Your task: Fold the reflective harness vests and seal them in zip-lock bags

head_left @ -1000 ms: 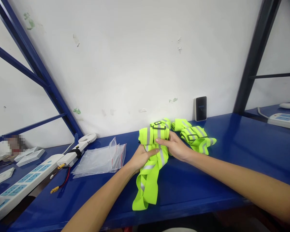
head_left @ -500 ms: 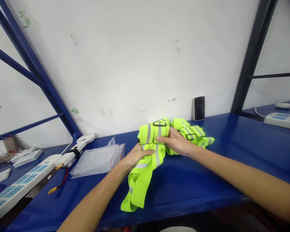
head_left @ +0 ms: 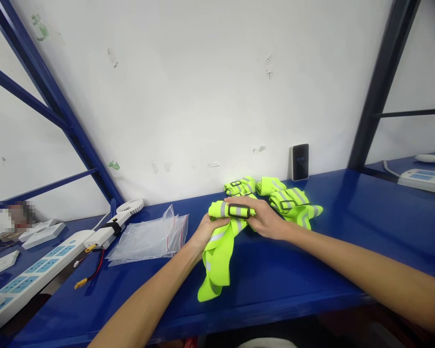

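Note:
A neon-yellow reflective strap (head_left: pixel 217 263) with silver stripes is partly folded between my hands, a black buckle (head_left: pixel 239 211) on its top side. My left hand (head_left: pixel 206 233) is closed on the left end of the folded bundle, thumb on the front. From the right, my right hand (head_left: pixel 263 217) grips the other end with its fingers over the top. A loose length of strap hangs below toward the table's front edge. Behind my hands lie more folded straps of the same kind (head_left: pixel 291 199), some with black buckles.
Clear zip bags (head_left: pixel 148 237) lie to the left on the blue table (head_left: pixel 293 280). Farther left are a small white fan (head_left: pixel 130 206), a cable with yellow connectors (head_left: pixel 94 273) and a power strip (head_left: pixel 39 263). A black-screened device (head_left: pixel 299 162) leans on the wall.
The folded bundle has tipped and come down slightly, so its buckle now faces me. My right hand has shifted over its top. The hanging end has swung right and up.

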